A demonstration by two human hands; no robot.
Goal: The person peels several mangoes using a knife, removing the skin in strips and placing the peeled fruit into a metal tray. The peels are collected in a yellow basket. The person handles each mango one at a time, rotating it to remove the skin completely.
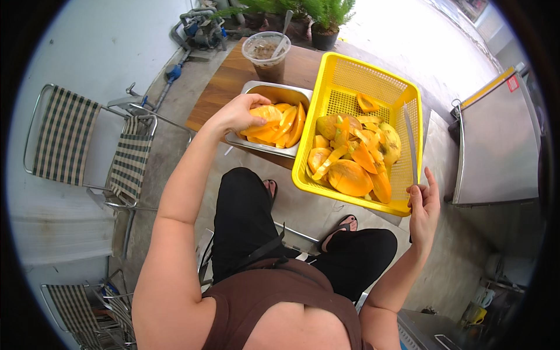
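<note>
My left hand [239, 114] is at the stainless-steel pan [292, 151], thumb and fingers around a thick orange fruit slice [267, 114], apparently mango. Beneath and beside it, more cut slices [288, 127] fill the pan. At the right edge of the yellow perforated plastic basket [306, 175], my right hand [423, 210] grips a long knife [411, 142], its blade pointing away from me. Inside the basket lie peel strips [332, 159], a fruit half [350, 177], a yellow-skinned fruit [389, 142] and other pieces. The knife's handle is mostly hidden by my fingers.
A plastic cup [269, 65] with a brown iced drink and a spoon stands behind the pan on the wooden table [218, 87]. Checked folding chairs [65, 133] are at left. A metal cabinet [498, 144] stands at right, potted plants [324, 35] beyond the table.
</note>
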